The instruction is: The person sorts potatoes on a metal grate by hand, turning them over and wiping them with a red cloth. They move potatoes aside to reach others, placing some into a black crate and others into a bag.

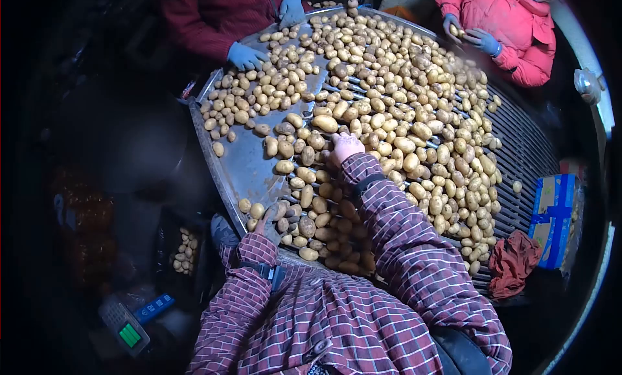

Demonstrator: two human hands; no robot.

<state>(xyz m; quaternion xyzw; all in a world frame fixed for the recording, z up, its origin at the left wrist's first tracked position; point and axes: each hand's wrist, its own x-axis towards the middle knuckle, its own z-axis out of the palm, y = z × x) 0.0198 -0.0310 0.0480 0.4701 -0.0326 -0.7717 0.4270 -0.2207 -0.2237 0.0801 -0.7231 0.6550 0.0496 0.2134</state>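
Potatoes (pixel 410 162) are spread thickly over the metal sorting table (pixel 249 164) before me. My right hand (pixel 345 147) reaches into the middle of the pile, knuckles up and fingers curled downward among the potatoes. A large pale potato (pixel 324 124) lies just past its fingertips; whatever is under the palm is hidden. Low at the near edge is my left hand (pixel 267 225), in a dark grey glove, beside a few potatoes (pixel 256 211). Shadow blurs its fingers.
Two people in blue gloves (pixel 246 56) work across the table, one holding potatoes. Bars (pixel 518 142) form the table's right side. A red cloth (pixel 514 263) and a blue-taped box (pixel 552 221) sit at right. Lower left are a scale display (pixel 129 335) and a container of potatoes (pixel 185 250).
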